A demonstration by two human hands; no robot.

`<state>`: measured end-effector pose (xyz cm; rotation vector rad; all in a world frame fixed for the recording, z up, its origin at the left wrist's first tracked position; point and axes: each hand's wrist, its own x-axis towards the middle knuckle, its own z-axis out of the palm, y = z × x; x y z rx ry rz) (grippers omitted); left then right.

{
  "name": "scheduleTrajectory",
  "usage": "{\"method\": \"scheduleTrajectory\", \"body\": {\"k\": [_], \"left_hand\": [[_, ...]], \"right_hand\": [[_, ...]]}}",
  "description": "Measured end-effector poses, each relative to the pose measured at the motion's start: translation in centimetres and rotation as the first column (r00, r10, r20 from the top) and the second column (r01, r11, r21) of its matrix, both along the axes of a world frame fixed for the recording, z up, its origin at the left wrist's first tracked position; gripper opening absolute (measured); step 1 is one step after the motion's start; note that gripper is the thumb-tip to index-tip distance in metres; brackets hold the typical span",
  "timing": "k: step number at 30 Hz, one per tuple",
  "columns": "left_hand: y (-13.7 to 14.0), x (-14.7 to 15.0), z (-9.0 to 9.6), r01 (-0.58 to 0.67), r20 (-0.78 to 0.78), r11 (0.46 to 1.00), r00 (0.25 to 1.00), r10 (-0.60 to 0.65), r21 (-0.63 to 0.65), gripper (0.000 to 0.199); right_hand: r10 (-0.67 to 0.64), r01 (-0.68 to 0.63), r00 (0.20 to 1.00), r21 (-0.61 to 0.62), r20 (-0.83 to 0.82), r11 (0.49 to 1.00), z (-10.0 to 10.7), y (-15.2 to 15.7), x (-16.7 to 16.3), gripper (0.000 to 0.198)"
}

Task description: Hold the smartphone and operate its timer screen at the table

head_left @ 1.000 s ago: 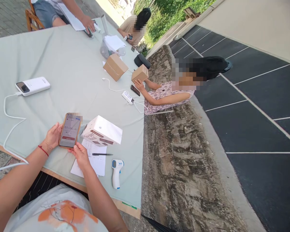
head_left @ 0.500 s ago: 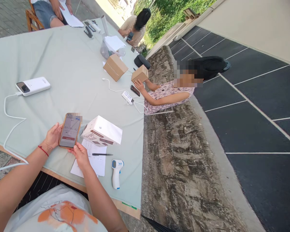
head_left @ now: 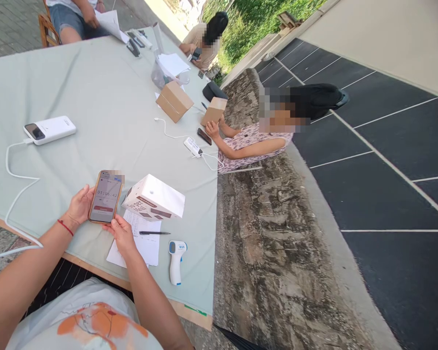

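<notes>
A smartphone in an orange-edged case is held up between my two hands above the near table edge, its screen showing a timer at 01:06:42. My left hand grips its left side, with a red string round the wrist. At the lower right corner, my right hand pinches the phone with the thumb on the front. Just right of the phone stands a white printed box. Below the box lie written paper sheets, partly hidden by my right hand, with a black pen on them.
An infrared thermometer lies near the table's right corner. A white power bank with a cable is at left. Across the cloth-covered table are a cardboard box, and a co-worker holding a smaller carton.
My hands and the phone stay in place, the timer reading unchanged. The co-worker at right has tilted the small carton. At the far left, another person's papers have shifted and bent.
</notes>
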<state>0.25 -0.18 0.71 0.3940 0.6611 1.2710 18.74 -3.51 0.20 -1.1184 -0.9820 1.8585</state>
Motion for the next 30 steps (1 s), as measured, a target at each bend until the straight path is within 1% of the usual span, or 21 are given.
{"method": "scheduleTrajectory", "body": {"k": [6, 13, 20, 25, 30], "left_hand": [[0.04, -0.09, -0.31, 0.014, 0.015, 1.0, 1.0, -0.015, 0.024, 0.069], [0.02, -0.02, -0.05, 0.007, 0.004, 1.0, 1.0, -0.007, 0.017, 0.072], [-0.03, -0.02, -0.13, 0.011, 0.005, 1.0, 1.0, -0.011, 0.015, 0.071], [0.0, 0.0, -0.08, 0.015, 0.007, 1.0, 1.0, -0.015, 0.022, 0.073], [-0.01, 0.07, 0.24, 0.0, -0.009, 1.0, 1.0, -0.001, -0.009, 0.08]], "right_hand": [[0.015, -0.015, 1.0, 0.006, 0.013, 1.0, 0.09, 0.01, 0.05, 0.071], [0.013, -0.013, 1.0, 0.001, 0.003, 1.0, 0.18, 0.04, 0.08, 0.074], [0.023, -0.023, 1.0, 0.0, -0.009, 1.0, 0.16, 0.07, 0.12, 0.067], [0.02, -0.02, 1.0, 0.001, -0.014, 1.0, 0.07, 0.04, 0.13, 0.067], [0.012, -0.012, 1.0, 0.0, -0.022, 1.0, -0.03, 0.02, 0.11, 0.068]]}}
